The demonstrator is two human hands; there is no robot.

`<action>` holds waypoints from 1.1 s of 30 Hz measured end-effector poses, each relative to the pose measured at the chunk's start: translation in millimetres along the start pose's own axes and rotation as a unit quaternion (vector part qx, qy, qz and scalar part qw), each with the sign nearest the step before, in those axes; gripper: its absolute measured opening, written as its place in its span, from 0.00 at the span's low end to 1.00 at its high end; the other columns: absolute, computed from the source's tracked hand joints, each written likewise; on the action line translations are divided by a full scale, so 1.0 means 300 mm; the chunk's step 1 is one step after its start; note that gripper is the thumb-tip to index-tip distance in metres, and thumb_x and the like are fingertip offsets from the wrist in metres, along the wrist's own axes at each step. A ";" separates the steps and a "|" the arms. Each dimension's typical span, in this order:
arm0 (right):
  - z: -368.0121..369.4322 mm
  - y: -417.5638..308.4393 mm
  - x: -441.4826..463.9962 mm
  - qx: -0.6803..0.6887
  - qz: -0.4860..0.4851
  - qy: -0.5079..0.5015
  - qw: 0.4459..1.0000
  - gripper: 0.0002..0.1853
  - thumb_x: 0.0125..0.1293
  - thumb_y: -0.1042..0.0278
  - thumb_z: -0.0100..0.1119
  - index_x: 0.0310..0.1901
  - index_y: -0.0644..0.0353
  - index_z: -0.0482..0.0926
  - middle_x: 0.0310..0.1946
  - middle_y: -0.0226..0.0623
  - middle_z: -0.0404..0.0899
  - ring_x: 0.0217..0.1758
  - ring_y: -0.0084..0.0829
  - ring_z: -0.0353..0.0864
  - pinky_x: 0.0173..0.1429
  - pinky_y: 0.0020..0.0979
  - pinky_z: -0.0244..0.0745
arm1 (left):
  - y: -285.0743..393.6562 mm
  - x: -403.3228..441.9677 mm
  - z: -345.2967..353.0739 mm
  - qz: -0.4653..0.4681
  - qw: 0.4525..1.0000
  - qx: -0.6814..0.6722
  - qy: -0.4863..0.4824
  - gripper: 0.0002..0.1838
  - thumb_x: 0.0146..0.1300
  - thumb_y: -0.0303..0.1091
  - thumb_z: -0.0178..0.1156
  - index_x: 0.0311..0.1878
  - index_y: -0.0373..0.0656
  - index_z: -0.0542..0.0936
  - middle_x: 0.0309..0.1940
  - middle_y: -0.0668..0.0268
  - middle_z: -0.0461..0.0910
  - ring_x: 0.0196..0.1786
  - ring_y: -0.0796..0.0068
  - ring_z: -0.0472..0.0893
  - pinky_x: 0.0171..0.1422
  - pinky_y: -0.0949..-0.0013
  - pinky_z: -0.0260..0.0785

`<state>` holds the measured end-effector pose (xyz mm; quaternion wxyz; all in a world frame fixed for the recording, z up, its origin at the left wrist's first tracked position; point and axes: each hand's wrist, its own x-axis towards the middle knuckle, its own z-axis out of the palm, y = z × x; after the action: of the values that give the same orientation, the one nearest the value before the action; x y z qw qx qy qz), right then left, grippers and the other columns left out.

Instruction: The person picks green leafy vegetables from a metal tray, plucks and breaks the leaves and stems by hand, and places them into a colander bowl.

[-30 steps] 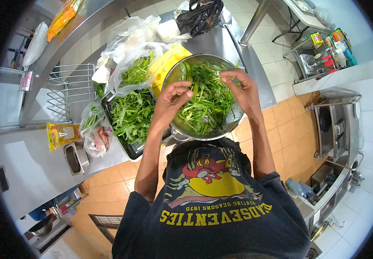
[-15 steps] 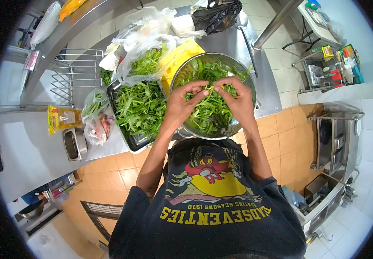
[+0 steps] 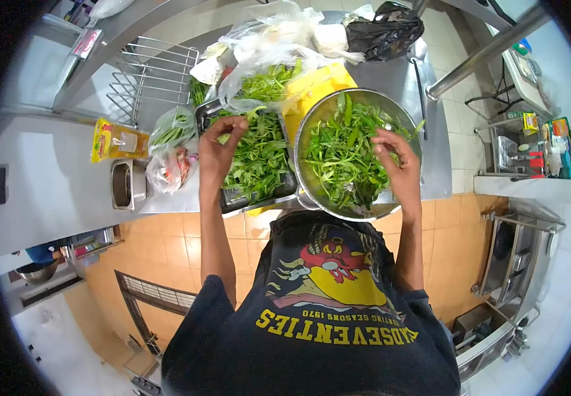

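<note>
My left hand (image 3: pixel 221 146) is over the left side of a dark tray (image 3: pixel 234 203) heaped with leafy green stems (image 3: pixel 257 155). Its thumb and fingertips are drawn together; whether a stem is between them I cannot make out. My right hand (image 3: pixel 401 165) hovers over the right side of a round metal colander (image 3: pixel 304 181), its thumb and fingers slightly apart with nothing seen between them. Inside the colander lie picked leaves and cut stems (image 3: pixel 348 148). A yellow block-like item (image 3: pixel 318 86) sits between tray and colander, partly hidden.
Clear plastic bags (image 3: pixel 265 36) with greens and a black plastic bag (image 3: pixel 384 32) lie at the back. A long-handled spoon (image 3: pixel 420 69) rests right of the colander. At left are a wire rack (image 3: pixel 150 79), a yellow packet (image 3: pixel 119 141) and a small metal pan (image 3: pixel 125 185).
My hands were together over the colander, fingertips meeting at a green stem. Now they are apart: the left has moved to the tray, the right to the colander's right side. The view has shifted.
</note>
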<state>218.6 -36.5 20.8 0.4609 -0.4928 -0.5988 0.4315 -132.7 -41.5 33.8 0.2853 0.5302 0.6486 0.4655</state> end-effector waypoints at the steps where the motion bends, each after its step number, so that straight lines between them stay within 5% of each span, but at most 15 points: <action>1: -0.009 0.013 0.000 -0.001 0.010 0.004 1.000 0.17 0.68 0.72 0.62 0.58 0.59 0.80 0.45 0.34 0.84 0.47 0.24 0.81 0.57 0.28 0.74 | -0.019 0.000 -0.033 -0.001 0.999 0.033 0.002 0.10 0.64 0.34 0.68 0.46 0.40 0.85 0.37 0.66 0.86 0.40 0.79 0.82 0.49 0.72 0.73; 7: -0.044 0.024 0.001 0.012 0.049 0.027 0.998 0.17 0.70 0.71 0.60 0.59 0.60 0.78 0.44 0.33 0.83 0.47 0.23 0.80 0.57 0.28 0.73 | -0.036 -0.008 -0.124 -0.029 0.978 0.202 -0.031 0.12 0.64 0.33 0.67 0.49 0.41 0.86 0.37 0.61 0.87 0.38 0.76 0.82 0.47 0.71 0.73; 12: -0.085 0.042 -0.003 -0.055 0.050 0.038 0.996 0.15 0.70 0.70 0.60 0.57 0.60 0.80 0.43 0.32 0.83 0.48 0.24 0.80 0.58 0.28 0.73 | -0.047 0.016 -0.112 0.029 0.978 0.203 0.030 0.11 0.65 0.31 0.66 0.48 0.41 0.86 0.39 0.59 0.87 0.42 0.70 0.84 0.49 0.68 0.74; 16: -0.106 0.089 -0.004 -0.143 0.041 0.050 0.988 0.14 0.68 0.69 0.61 0.54 0.61 0.81 0.42 0.42 0.85 0.41 0.32 0.83 0.50 0.31 0.76 | -0.047 0.046 -0.082 0.131 0.961 0.242 0.023 0.08 0.66 0.28 0.64 0.46 0.40 0.85 0.43 0.58 0.86 0.47 0.63 0.84 0.54 0.64 0.73; 22: -0.068 0.152 -0.022 -0.194 0.072 -0.105 0.973 0.16 0.61 0.67 0.68 0.51 0.60 0.80 0.38 0.46 0.84 0.39 0.43 0.83 0.46 0.38 0.77 | -0.008 0.010 0.071 0.147 0.980 0.136 -0.009 0.09 0.65 0.28 0.63 0.47 0.41 0.85 0.44 0.58 0.86 0.48 0.59 0.83 0.57 0.63 0.72; 25: 0.056 0.140 -0.044 -0.345 -0.132 -0.019 0.929 0.20 0.60 0.69 0.69 0.54 0.58 0.79 0.43 0.45 0.84 0.41 0.44 0.84 0.49 0.40 0.79 | 0.008 -0.020 0.196 0.149 0.979 0.122 -0.063 0.10 0.64 0.28 0.64 0.48 0.42 0.85 0.43 0.58 0.86 0.48 0.59 0.83 0.55 0.64 0.72; 30: 0.068 0.166 -0.016 -0.193 -0.001 -0.051 0.980 0.17 0.59 0.71 0.66 0.51 0.58 0.79 0.43 0.49 0.83 0.52 0.50 0.79 0.58 0.43 0.72 | 0.067 -0.107 0.351 0.118 0.962 0.083 -0.230 0.13 0.69 0.31 0.61 0.55 0.43 0.82 0.47 0.60 0.85 0.49 0.68 0.82 0.57 0.67 0.71; 33: -0.001 0.063 0.019 -0.222 -0.096 -0.029 0.970 0.13 0.63 0.74 0.63 0.50 0.59 0.81 0.43 0.46 0.83 0.46 0.44 0.83 0.52 0.36 0.77 | 0.110 -0.141 0.417 0.062 0.969 -0.064 -0.228 0.17 0.70 0.31 0.60 0.61 0.42 0.78 0.47 0.62 0.84 0.49 0.70 0.81 0.56 0.68 0.71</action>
<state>222.0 -28.2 3.3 0.3617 -0.5098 -0.7375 0.2555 0.9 -43.9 8.1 0.4298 0.6425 0.5006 0.3898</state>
